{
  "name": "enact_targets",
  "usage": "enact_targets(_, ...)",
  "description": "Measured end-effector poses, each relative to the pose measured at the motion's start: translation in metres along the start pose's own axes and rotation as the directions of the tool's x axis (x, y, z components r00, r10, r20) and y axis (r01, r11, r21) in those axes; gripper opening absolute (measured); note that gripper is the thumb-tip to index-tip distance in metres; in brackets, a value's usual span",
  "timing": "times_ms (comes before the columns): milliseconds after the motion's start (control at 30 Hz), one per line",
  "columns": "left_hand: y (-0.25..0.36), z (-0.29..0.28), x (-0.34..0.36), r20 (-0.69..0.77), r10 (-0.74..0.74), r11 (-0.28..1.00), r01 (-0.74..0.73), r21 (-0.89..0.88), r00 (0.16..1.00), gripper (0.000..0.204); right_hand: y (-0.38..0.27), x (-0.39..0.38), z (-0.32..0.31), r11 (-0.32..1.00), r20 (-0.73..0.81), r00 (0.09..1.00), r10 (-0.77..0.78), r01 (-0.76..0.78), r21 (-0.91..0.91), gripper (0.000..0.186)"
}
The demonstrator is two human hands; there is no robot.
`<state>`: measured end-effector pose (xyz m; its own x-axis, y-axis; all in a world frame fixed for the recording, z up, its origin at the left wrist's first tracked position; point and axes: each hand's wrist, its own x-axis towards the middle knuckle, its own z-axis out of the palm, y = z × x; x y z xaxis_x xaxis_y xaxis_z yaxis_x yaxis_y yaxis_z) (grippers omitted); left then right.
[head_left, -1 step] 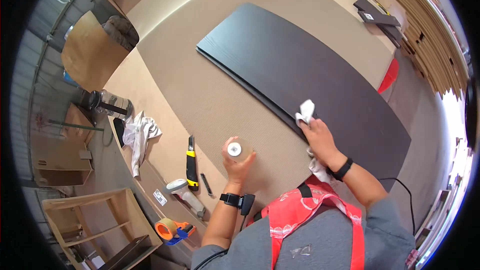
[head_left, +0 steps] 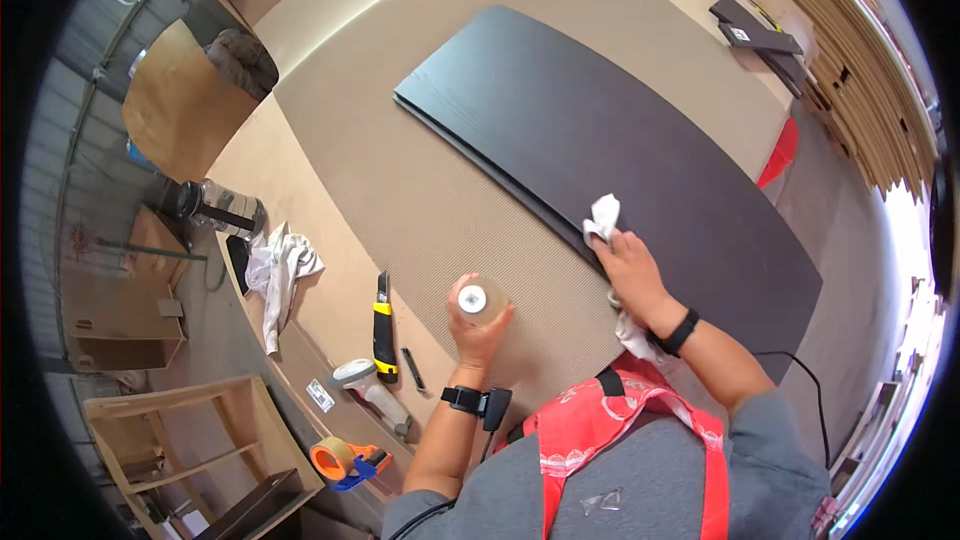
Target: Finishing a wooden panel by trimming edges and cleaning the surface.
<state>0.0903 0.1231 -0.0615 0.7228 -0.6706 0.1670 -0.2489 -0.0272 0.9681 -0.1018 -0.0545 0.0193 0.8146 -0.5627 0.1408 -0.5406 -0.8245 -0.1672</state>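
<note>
A long black panel (head_left: 620, 120) lies across the beige work table (head_left: 400, 190). My right hand (head_left: 630, 275) presses a white cloth (head_left: 603, 217) against the panel's near edge; more of the cloth hangs below my wrist. My left hand (head_left: 478, 330) holds a small clear bottle with a white cap (head_left: 476, 300) upright above the table, just left of the panel and apart from it. Both wrists wear black bands.
To the left lie a yellow-black utility knife (head_left: 383, 325), a black pen (head_left: 412, 368), a white rag (head_left: 280, 270), a spray bottle on its side (head_left: 368, 388) and an orange tape dispenser (head_left: 340, 460). Dark boards (head_left: 755, 35) sit far right; a wooden shelf (head_left: 190, 440) stands below left.
</note>
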Motion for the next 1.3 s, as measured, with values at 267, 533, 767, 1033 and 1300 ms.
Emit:
enact_targets(267,-0.003,0.001,0.003,0.043,0.132,0.975,-0.138,0.175,0.990,0.079,-0.026,0.105,0.044,0.993,-0.079,0.994,-0.073,0.065,-0.098,0.043)
enact_targets(533,0.003,0.002,0.001,0.014,0.004,1.000,-0.004,-0.016,1.000,0.084,-0.016,0.037,0.023,0.984,-0.059,0.996,-0.061,0.050,-0.168,0.047)
enact_targets(767,-0.003,0.000,0.002,0.037,-0.005,0.999,0.004,0.038,0.999,0.067,0.004,-0.078,0.001,0.947,0.044,0.998,0.045,-0.029,-0.319,0.051)
enact_targets(1033,0.018,0.002,0.003,0.017,-0.080,0.997,0.080,0.000,0.997,0.055,0.009,-0.196,-0.026,0.930,-0.020,0.963,0.268,-0.264,-0.256,0.051)
enact_targets(1300,0.010,0.003,0.007,0.002,0.028,1.000,-0.028,0.005,1.000,0.057,0.011,-0.330,-0.029,0.626,-0.111,0.694,0.712,-0.698,-0.349,0.045)
